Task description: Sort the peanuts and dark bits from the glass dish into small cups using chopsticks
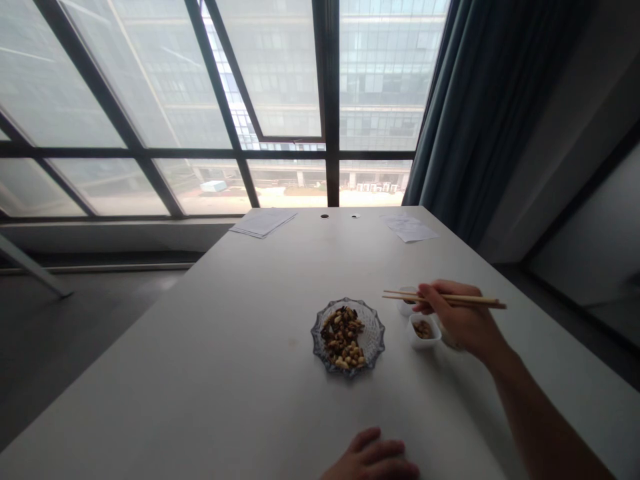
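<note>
A scalloped glass dish (374, 333) holding mixed nuts and beans stands near the middle of the white table (225, 373). My right hand (457, 323) is closed on a pair of wooden chopsticks (400, 295), their tips pointing left above a small white cup (406, 307). A second small white cup (424, 331) with a few nuts in it sits just left of that hand. My left hand (373, 459) lies at the table's near edge, fingers together and flat, holding nothing.
Papers (263, 222) lie at the table's far left and more sheets (410, 229) at the far right. Large windows rise beyond the table, and a dark curtain (480, 120) hangs at the right.
</note>
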Demonstrator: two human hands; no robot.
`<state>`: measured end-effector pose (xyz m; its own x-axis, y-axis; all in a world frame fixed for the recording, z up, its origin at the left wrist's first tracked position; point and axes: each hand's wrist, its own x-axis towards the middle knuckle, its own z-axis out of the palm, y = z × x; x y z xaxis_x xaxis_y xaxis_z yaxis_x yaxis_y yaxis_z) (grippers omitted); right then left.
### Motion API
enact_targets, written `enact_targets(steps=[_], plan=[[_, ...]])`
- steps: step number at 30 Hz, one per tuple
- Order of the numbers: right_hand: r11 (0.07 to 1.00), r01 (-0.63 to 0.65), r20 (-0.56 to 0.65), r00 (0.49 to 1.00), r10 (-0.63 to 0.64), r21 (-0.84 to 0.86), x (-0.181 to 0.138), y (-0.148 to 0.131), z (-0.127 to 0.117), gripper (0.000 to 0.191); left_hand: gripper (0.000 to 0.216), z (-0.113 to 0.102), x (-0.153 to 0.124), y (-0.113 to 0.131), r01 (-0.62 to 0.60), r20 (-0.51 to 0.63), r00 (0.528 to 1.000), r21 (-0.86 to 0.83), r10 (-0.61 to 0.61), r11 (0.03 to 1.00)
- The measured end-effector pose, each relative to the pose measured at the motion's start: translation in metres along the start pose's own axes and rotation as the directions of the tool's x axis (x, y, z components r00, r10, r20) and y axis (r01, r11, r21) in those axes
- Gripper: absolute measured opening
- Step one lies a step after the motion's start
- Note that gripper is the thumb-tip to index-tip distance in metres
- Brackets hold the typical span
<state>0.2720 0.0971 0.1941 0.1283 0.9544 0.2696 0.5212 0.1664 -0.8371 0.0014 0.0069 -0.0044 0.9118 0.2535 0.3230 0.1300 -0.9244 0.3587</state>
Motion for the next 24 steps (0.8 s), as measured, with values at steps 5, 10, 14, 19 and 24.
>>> enact_targets(steps=[5,10,14,19,24], plan=[[0.995,0.077,0.266,0.962,-0.058,-0.063,-0.009,-0.006,0.034,0.040,0.036,0.001,-0.001,-0.001,0.015,0.008,1.000,-0.026,-0.014,1.000],[0.993,0.068,0.345,0.938,-0.029,-0.101,-0.008,0.010,0.056,0.038,0.037,0.002,-0.001,-0.001,0.015,0.018,1.000,-0.012,-0.015,1.000],[0.988,0.098,0.356,0.933,-0.051,-0.116,-0.005,0.019,0.063,0.041,0.037,0.003,-0.001,-0.001,0.001,0.015,1.000,-0.008,-0.001,1.000],[0.994,0.101,0.338,0.938,-0.079,-0.048,-0.006,0.020,0.067,0.048,0.037,0.004,-0.001,0.000,0.012,0.018,1.000,-0.002,-0.012,1.000],[0.997,0.065,0.292,0.955,-0.051,-0.038,-0.010,0.020,0.069,0.048,0.036,0.005,-0.001,0.001,0.011,0.020,1.000,0.014,-0.011,1.000]])
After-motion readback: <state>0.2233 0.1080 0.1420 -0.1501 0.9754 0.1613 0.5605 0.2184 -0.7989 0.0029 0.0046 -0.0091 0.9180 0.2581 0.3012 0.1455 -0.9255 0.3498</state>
